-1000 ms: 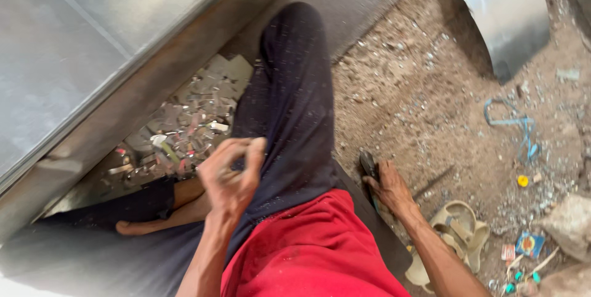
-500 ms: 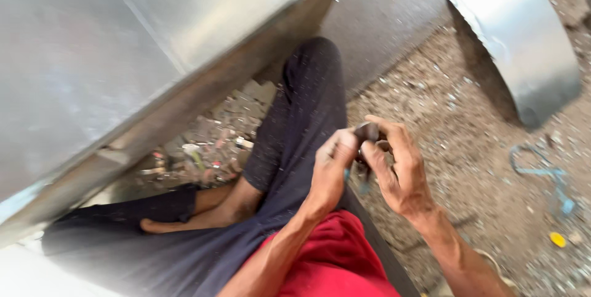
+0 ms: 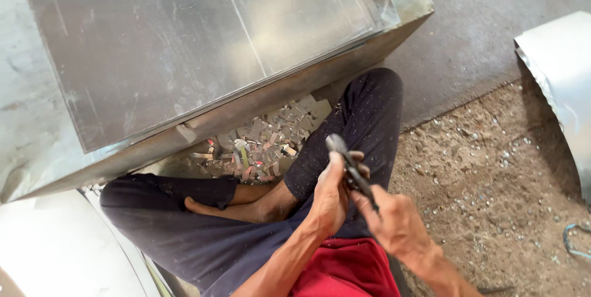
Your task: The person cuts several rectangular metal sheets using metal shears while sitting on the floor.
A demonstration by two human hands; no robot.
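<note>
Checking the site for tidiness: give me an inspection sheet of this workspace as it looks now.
Surface: bare concrete floor meeting gritty dirt ground.
Job's things: dark metal hand tool, large sheet-metal box.
Clutter: metal offcuts under the box edge beside the legs.
Grippers: left hand and right hand both gripping the tool.
Cables: a bluish loop at the right edge, kind unclear.
Surroundings: curved metal sheet at right.
</note>
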